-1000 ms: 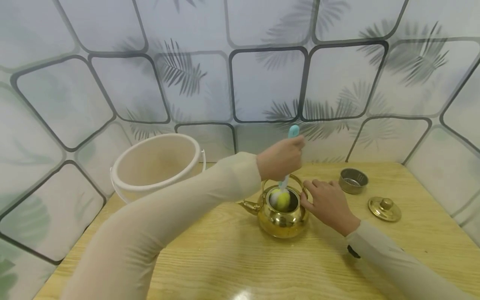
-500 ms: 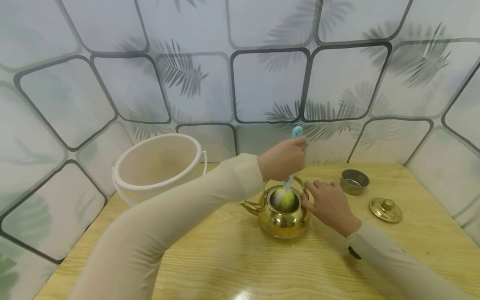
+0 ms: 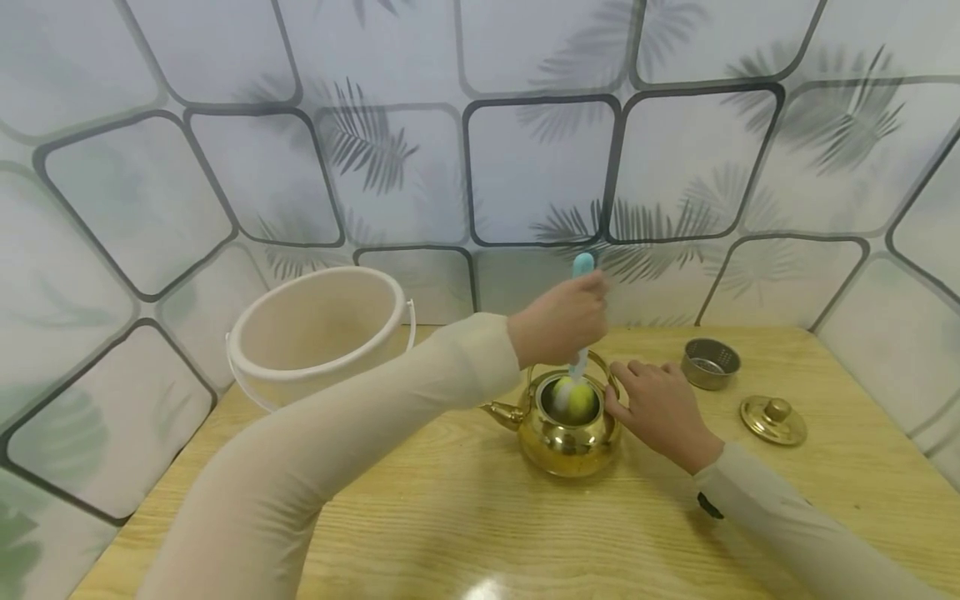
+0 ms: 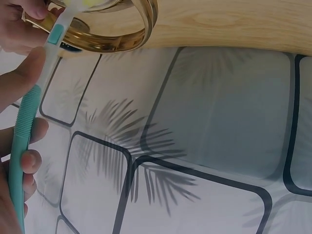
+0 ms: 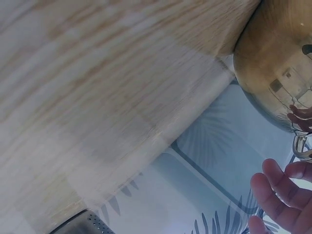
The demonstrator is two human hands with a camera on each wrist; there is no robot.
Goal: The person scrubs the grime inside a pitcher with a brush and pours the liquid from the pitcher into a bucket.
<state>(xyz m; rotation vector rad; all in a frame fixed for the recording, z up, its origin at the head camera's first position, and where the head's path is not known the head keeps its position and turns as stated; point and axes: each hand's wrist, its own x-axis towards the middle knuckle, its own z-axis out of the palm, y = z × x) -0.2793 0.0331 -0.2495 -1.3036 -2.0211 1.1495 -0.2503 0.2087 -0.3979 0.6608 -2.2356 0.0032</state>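
In the head view a gold kettle (image 3: 567, 447) stands lidless on the wooden table, spout to the left. My left hand (image 3: 558, 321) is above it, fingers wrapped round the teal handle of a cleaning brush (image 3: 584, 265). The yellow and white brush head (image 3: 577, 398) is inside the kettle's mouth. In the left wrist view, the thumb lies along the ribbed brush handle (image 4: 25, 117). My right hand (image 3: 663, 410) holds the right side of the kettle's hoop handle (image 4: 152, 19) between thumb and forefinger; its other fingers (image 5: 275, 192) are loosely bent. The kettle's inside is mostly hidden.
A cream bucket (image 3: 251, 342) with a white bail stands at the left, partly behind my left arm. To the right of the kettle are a perforated metal strainer (image 3: 708, 379) and the gold lid (image 3: 765, 432). A patterned wall (image 3: 536, 171) rises behind the table (image 3: 480, 517).
The brush handle has swung right, then back left, and its head has shifted slightly within the kettle's mouth. My right hand keeps its place on the kettle handle.
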